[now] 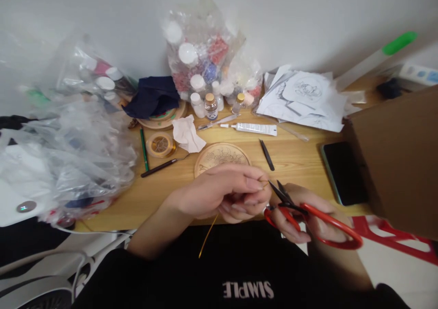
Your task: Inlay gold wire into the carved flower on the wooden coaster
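My left hand (226,195) is closed in a pinch on a thin gold wire (208,237) whose loose end hangs down over my black shirt. My right hand (310,217) grips red-handled scissors (308,215). Their dark blades are open at the wire's tip, just right of my left fingertips. Both hands hover over the near edge of the wooden desk (294,158). A round wooden disc (221,156) with a drawn pattern lies just behind my left hand.
On the desk lie a wire spool (160,144), a crumpled tissue (186,134), a glue tube (253,128), tweezers (267,155), a green pencil (144,148), bead jars in plastic bags (205,58), sketch papers (304,99), a phone (344,172) and a cardboard box (397,158).
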`<state>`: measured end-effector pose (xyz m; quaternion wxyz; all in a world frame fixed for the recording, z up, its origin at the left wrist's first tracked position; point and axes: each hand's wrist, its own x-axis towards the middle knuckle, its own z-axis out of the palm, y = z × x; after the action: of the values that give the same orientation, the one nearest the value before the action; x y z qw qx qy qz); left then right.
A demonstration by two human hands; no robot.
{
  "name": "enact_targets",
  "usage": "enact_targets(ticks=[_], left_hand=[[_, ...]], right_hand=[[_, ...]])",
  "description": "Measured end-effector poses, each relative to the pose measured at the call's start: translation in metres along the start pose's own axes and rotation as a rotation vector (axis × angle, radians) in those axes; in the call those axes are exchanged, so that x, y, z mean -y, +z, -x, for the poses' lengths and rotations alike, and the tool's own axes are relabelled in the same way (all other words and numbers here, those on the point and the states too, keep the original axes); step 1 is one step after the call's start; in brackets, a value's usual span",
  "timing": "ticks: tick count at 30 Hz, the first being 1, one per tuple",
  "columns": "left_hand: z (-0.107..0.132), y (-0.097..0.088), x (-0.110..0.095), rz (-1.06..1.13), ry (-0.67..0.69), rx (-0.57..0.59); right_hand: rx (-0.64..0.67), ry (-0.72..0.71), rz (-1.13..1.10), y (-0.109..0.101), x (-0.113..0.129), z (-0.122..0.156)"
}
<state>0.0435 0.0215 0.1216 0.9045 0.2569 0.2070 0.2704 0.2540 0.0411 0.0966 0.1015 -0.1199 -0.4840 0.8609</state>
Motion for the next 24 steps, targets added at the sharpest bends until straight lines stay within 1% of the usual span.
enact_targets(ticks=[5,9,15,19,22,24], left_hand=[[-0.0005,-0.0013,0.0024,0.031,-0.012,0.017],[-0.0006,-0.0031,0.003,0.039,-0.011,0.009],[-0.0011,-0.0043,0.0019,0.043,-0.018,0.046],[-0.0012,-0.003,0.0025,0.041,-0.012,0.04],[-0.0018,-0.0019,0.0034,0.046,-0.017,0.028],[-0.0023,-0.0017,0.0041,0.044,-0.013,0.018]], right_hand=[[0.033,0.036,-0.017,-0.0031,-0.0011,0.0001],[0.022,0.015,-0.042,-0.0046,-0.0041,0.0002],[0.059,0.014,-0.027,-0.006,-0.0054,0.0006],[0.05,-0.006,0.006,-0.0059,-0.0033,-0.0004],[0.044,0.02,-0.02,-0.0061,-0.003,-0.0007],[0.065,0.041,-0.047,-0.0068,-0.0042,-0.0003]])
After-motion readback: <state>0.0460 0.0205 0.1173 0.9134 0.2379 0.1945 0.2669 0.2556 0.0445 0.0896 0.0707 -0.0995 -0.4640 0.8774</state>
